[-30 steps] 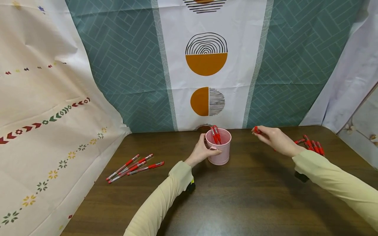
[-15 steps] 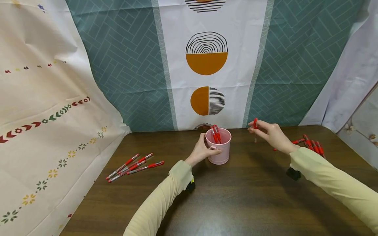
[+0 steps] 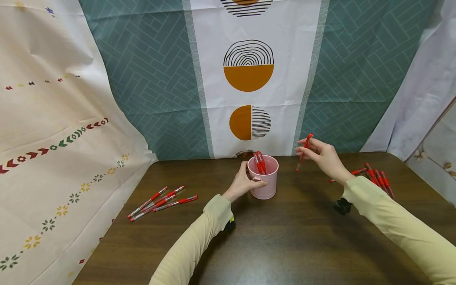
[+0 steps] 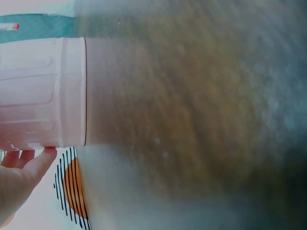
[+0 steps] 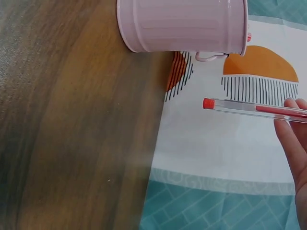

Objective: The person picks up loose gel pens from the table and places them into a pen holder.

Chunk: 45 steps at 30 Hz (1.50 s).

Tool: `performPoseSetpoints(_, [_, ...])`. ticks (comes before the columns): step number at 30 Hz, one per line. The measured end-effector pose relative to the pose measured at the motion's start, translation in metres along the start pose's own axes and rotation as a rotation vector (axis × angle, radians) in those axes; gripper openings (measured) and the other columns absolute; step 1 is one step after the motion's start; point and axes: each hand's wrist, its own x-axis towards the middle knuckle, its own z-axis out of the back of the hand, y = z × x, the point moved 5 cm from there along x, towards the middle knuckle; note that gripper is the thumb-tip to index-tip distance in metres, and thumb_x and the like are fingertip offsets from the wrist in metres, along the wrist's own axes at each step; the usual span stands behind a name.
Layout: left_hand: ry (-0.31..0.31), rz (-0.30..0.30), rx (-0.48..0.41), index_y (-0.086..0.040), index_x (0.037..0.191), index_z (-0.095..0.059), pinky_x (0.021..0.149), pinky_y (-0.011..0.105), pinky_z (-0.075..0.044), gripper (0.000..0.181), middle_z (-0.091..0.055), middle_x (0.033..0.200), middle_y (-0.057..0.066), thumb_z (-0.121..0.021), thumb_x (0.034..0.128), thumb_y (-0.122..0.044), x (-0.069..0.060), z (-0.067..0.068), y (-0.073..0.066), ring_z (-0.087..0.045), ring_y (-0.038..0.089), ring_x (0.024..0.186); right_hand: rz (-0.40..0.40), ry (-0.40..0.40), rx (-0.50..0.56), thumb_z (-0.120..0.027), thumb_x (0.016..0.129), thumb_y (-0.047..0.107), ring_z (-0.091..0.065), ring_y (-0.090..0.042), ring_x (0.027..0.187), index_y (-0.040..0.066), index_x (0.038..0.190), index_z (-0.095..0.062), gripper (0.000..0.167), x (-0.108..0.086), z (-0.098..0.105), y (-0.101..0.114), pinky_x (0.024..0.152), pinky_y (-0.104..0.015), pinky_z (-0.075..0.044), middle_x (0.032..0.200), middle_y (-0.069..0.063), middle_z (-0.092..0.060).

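The printed hanging cloth [image 3: 248,77] stands behind the pink bucket; its top is cut off. The wood-grain bench [image 3: 285,241] bears the pink bucket [image 3: 265,188], which stands upright, mouth up.

Left hand [image 3: 242,184]: grip curved round the bucket's left side; far fingertips partly hidden in the head view. Right hand [image 3: 325,156], right of the bucket and apart from it: grip closed to a pinch on a red gel pen [image 5: 256,109].

Four loose pens [image 3: 158,204] overlap left of the bucket, red grip ends slanting away. Right of it lie further pens [image 3: 379,180], part-covered by wrist and sleeve; count uncertain. Two upright pens [image 3: 260,162] lean inside the bucket, lower ends concealed.

The pinched pen is above the bench, long axis steep: lower end down and toward the bucket, upper end away. Fingers cover its middle; the right wrist view cuts off its upper end.
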Motion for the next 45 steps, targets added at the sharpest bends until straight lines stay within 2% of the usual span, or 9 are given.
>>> performPoseSetpoints(2, [-0.001, 0.0, 0.001, 0.0, 0.124, -0.032, 0.087, 0.031, -0.041, 0.072, -0.047, 0.119, 0.014, -0.078, 0.0696, -0.013, 0.0, 0.0, 0.0, -0.048, 0.025, 0.108, -0.006, -0.004, 0.014, -0.057, 0.088, 0.003, -0.061, -0.026, 0.087, -0.001, 0.113, -0.055, 0.026, 0.003, 0.0, -0.008, 0.07, -0.027, -0.049, 0.1, -0.017, -0.063])
performPoseSetpoints(7, [0.003, -0.008, -0.001, 0.001, 0.124, -0.031, 0.087, 0.029, -0.04, 0.073, -0.046, 0.119, 0.015, -0.078, 0.0696, -0.013, 0.0, 0.001, 0.0, -0.048, 0.025, 0.109, -0.01, -0.006, 0.042, -0.057, 0.088, 0.006, -0.061, -0.026, 0.088, -0.002, 0.113, -0.055, 0.026, 0.008, -0.002, -0.003, 0.07, -0.03, -0.049, 0.1, -0.018, -0.063])
performPoseSetpoints(14, [-0.001, 0.009, 0.009, 0.0, 0.125, -0.032, 0.089, 0.034, -0.04, 0.073, -0.046, 0.119, 0.013, -0.077, 0.0697, -0.013, -0.002, 0.001, -0.001, -0.047, 0.023, 0.108, 0.019, 0.003, 0.115, -0.054, 0.088, -0.005, -0.061, -0.03, 0.086, -0.01, 0.113, -0.052, 0.026, 0.014, -0.009, 0.025, 0.07, -0.036, -0.048, 0.099, -0.028, -0.059])
performPoseSetpoints(24, [-0.016, 0.01, 0.026, 0.0, 0.124, -0.032, 0.089, 0.034, -0.039, 0.07, -0.045, 0.119, 0.015, -0.076, 0.0705, -0.01, -0.003, 0.001, 0.001, -0.046, 0.026, 0.108, 0.024, -0.014, 0.083, -0.055, 0.088, -0.003, -0.06, -0.035, 0.086, -0.011, 0.113, -0.052, 0.027, 0.026, -0.024, 0.049, 0.07, -0.039, -0.048, 0.099, -0.028, -0.059])
performPoseSetpoints(25, [-0.016, 0.01, 0.021, 0.001, 0.123, -0.032, 0.089, 0.034, -0.04, 0.07, -0.046, 0.119, 0.015, -0.076, 0.0705, -0.01, -0.002, 0.001, 0.002, -0.046, 0.025, 0.108, 0.023, -0.015, 0.081, -0.055, 0.088, -0.002, -0.06, -0.035, 0.086, -0.01, 0.113, -0.052, 0.027, 0.027, -0.025, 0.05, 0.07, -0.038, -0.048, 0.099, -0.027, -0.06])
performPoseSetpoints(29, [-0.017, 0.029, 0.021, -0.005, 0.124, -0.033, 0.088, 0.034, -0.04, 0.072, -0.047, 0.118, 0.009, -0.078, 0.0689, -0.015, 0.005, 0.001, 0.021, -0.046, 0.021, 0.106, 0.019, -0.012, 0.083, -0.055, 0.088, -0.002, -0.06, -0.036, 0.087, -0.01, 0.113, -0.052, 0.026, 0.031, -0.033, 0.053, 0.07, -0.035, -0.049, 0.099, -0.027, -0.06])
performPoseSetpoints(33, [-0.024, 0.023, 0.026, -0.011, 0.124, -0.033, 0.088, 0.032, -0.04, 0.075, -0.046, 0.117, 0.002, -0.081, 0.0669, -0.022, 0.013, 0.0, 0.036, -0.046, 0.016, 0.107, 0.017, -0.002, 0.081, -0.055, 0.089, -0.001, -0.06, -0.034, 0.087, -0.01, 0.112, -0.052, 0.026, 0.036, -0.042, 0.05, 0.071, -0.033, -0.049, 0.099, -0.026, -0.06])
performPoseSetpoints(39, [-0.037, 0.002, 0.046, -0.012, 0.121, -0.033, 0.087, 0.032, -0.041, 0.074, -0.046, 0.115, 0.001, -0.081, 0.0663, -0.025, 0.015, -0.001, 0.035, -0.047, 0.016, 0.105, -0.004, 0.016, 0.098, -0.057, 0.088, 0.003, -0.061, -0.03, 0.088, -0.006, 0.115, -0.052, 0.029, 0.047, -0.052, 0.023, 0.072, -0.034, -0.049, 0.1, -0.021, -0.061])
performPoseSetpoints(45, [-0.024, 0.017, 0.045, -0.012, 0.122, -0.033, 0.087, 0.031, -0.04, 0.075, -0.046, 0.116, 0.0, -0.08, 0.0668, -0.025, 0.015, -0.002, 0.033, -0.047, 0.015, 0.106, -0.005, 0.029, 0.03, -0.058, 0.088, 0.006, -0.062, -0.028, 0.087, -0.004, 0.118, -0.05, 0.032, 0.051, -0.06, 0.014, 0.071, -0.037, -0.049, 0.1, -0.019, -0.062])
